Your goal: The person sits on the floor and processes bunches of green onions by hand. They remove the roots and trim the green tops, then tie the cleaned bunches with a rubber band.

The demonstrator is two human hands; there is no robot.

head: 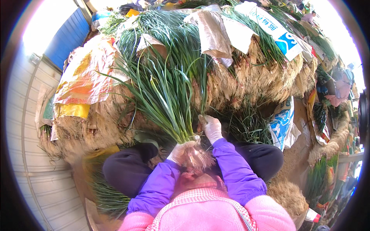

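My left hand (180, 152), in a pale glove, is closed around the base of a bunch of long green onions (170, 115), leaves fanning upward and stringy roots (198, 156) hanging to the right of the hand. Just right of the bunch, my right hand (208, 126), also gloved, pinches the lower end of a thin green stalk (204, 92). A small white bulb (196, 137) shows between the two hands. Beyond them lies a large heap of green onions (167, 29) with dry, tan roots (254, 75) facing me.
Woven sacks (89, 69) and a brown bag (214, 34) lie over the heap. A blue-and-white sack (282, 124) stands at right, beside loose leaves (248, 127). More onions (111, 190) lie low left, near a corrugated wall (43, 144). A person (309, 18) is far off at upper right.
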